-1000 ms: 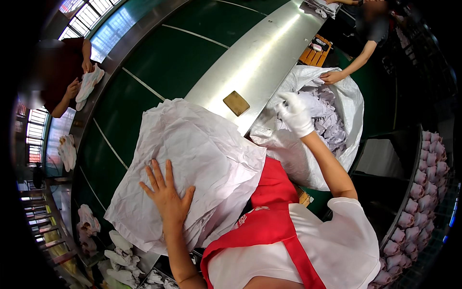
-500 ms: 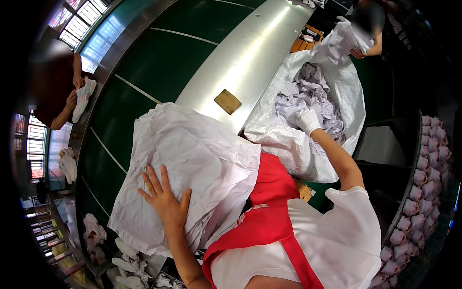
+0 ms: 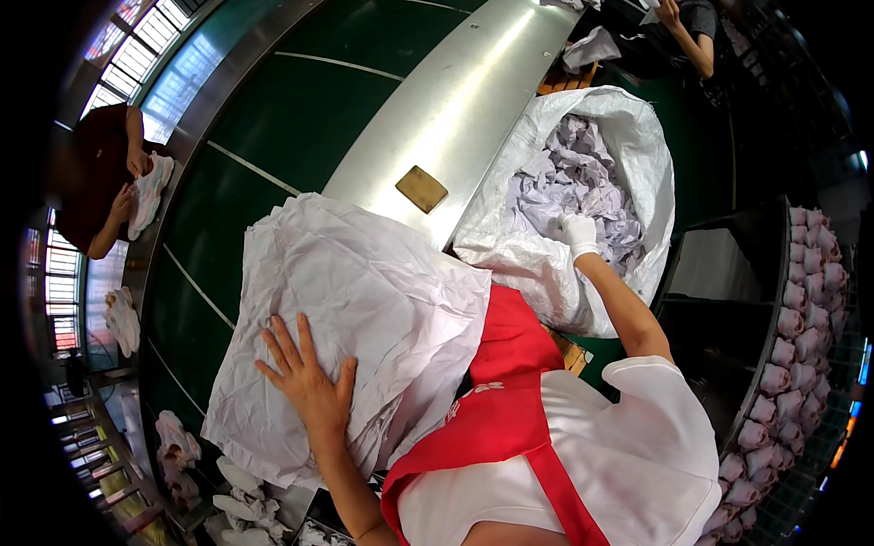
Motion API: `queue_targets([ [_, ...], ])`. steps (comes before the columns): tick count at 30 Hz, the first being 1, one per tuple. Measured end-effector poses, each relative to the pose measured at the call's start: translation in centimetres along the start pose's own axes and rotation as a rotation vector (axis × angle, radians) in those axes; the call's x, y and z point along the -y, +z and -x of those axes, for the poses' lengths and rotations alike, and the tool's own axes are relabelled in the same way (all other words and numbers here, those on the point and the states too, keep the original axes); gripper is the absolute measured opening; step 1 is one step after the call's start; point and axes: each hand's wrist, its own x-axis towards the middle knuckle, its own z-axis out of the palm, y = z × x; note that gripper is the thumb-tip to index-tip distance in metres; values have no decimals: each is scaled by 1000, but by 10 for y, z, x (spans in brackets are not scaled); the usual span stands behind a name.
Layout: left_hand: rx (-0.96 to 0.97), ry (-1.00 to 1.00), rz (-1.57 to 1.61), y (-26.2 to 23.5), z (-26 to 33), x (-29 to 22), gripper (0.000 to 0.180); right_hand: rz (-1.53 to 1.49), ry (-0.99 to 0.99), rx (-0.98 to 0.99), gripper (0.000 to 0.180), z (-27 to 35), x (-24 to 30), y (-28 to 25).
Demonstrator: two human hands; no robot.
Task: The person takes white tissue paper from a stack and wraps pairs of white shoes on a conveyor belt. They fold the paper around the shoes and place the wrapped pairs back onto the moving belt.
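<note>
My bare left hand (image 3: 314, 387) lies flat, fingers spread, on a thick stack of creased white paper sheets (image 3: 355, 273). The stack covers part of the green worktop (image 3: 246, 118) and the end of a metal plate. To the right, my right hand (image 3: 579, 235), in a white glove, reaches into a large white woven sack (image 3: 537, 282). It touches the crumpled paper (image 3: 592, 173) that fills the sack. Its fingers blend into the white paper, so I cannot make out their grip or whether they hold a piece.
A small brass-coloured block (image 3: 421, 189) rests on the metal plate (image 3: 455, 100). Pinkish wrapped bundles (image 3: 774, 378) line a rack at right. One co-worker (image 3: 109, 173) handles a pale shoe (image 3: 150, 196) at left; another's arm (image 3: 687, 41) shows at top right. White shoes (image 3: 241, 500) sit at lower left.
The co-worker at top right has drawn back from the sack's far edge, where they held a large white piece. My left hand stays put; my right remains in the sack. The view has shifted slightly.
</note>
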Motion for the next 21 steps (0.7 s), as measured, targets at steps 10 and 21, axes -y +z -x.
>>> queue_targets([
  [10,1,-11,6,0,-1,-2,89,-60,45,176,44,3,7,-10],
  [21,5,-11,8,-2,0,-1,88,25,-136,-59,25,-5,18,-2],
])
